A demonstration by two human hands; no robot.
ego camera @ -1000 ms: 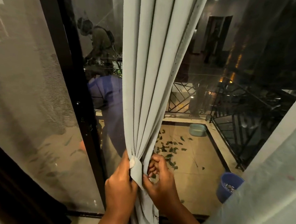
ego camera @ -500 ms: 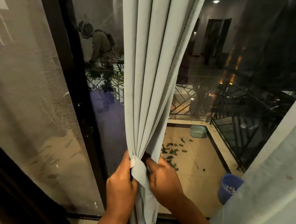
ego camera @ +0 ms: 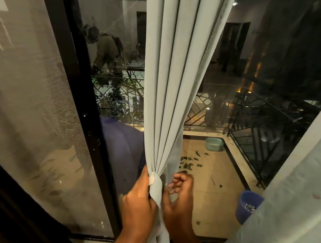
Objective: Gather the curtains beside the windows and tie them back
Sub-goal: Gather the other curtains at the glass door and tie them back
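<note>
A pale grey curtain [ego camera: 173, 84] hangs in tight pleats down the middle of the glass door. A band of the same cloth [ego camera: 155, 188] wraps the gathered pleats at waist height. My left hand [ego camera: 137, 208] grips the bundle from the left, with its thumb at the band's white end. My right hand [ego camera: 181, 203] hovers just right of the band with its fingers half curled and blurred. It holds nothing, and floor shows between thumb and fingers. A second pale curtain [ego camera: 291, 204] fills the lower right corner.
A black door frame [ego camera: 84, 116] stands left of the curtain, with a mesh screen [ego camera: 25, 113] beyond it. Through the glass lies a balcony with scattered leaves, a green basin [ego camera: 213, 144], a blue bucket [ego camera: 248, 205] and a black railing [ego camera: 258, 136].
My right hand has come off the band and drawn back to the right with its fingers curled. My left hand keeps its grip on the gathered curtain.
</note>
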